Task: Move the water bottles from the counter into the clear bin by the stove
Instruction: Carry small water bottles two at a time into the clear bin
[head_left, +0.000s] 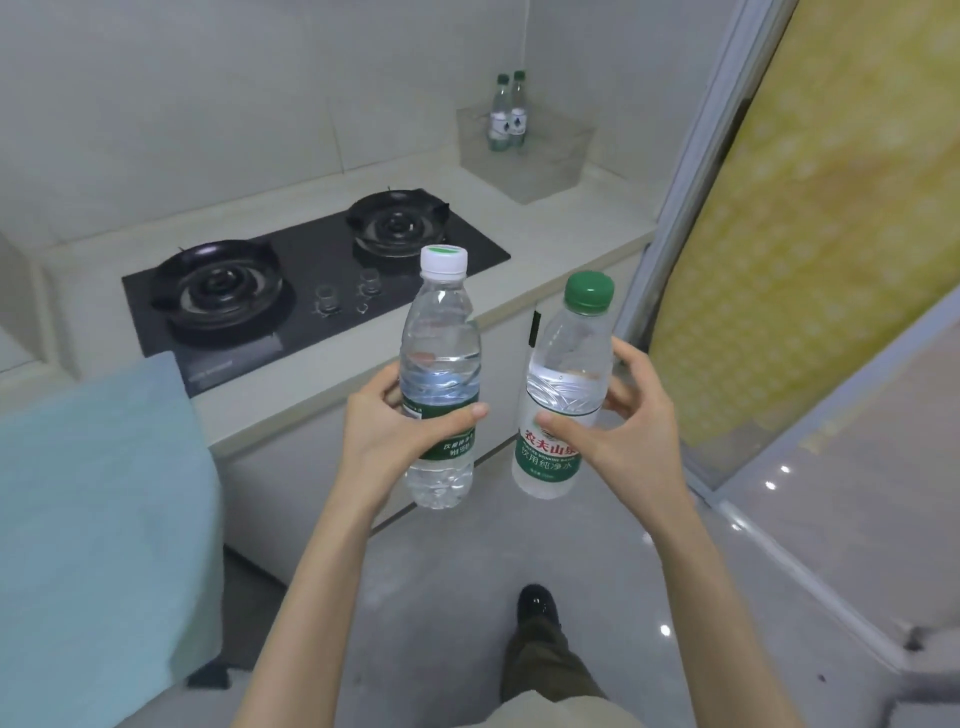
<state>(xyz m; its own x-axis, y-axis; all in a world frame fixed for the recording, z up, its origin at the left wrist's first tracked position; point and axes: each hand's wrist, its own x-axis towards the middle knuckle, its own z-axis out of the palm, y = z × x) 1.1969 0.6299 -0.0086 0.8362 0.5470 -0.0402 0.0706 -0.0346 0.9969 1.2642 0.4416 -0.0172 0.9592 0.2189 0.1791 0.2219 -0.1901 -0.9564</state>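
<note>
Stove (311, 291) as landmark: in front of it, white-capped bottle (440, 364) upright, clamped at the label by fingers and thumb of left hand (384, 431). Beside that, green-capped bottle (563, 384), fingers of right hand (618, 431) curled round its middle. Past the stove's right end, clear bin (550, 166) on the counter (587, 218), two bottles (506, 114) upright inside.

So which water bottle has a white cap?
The bottle in the left hand; the right hand holds a green-capped one, like both bottles in the bin.
</note>
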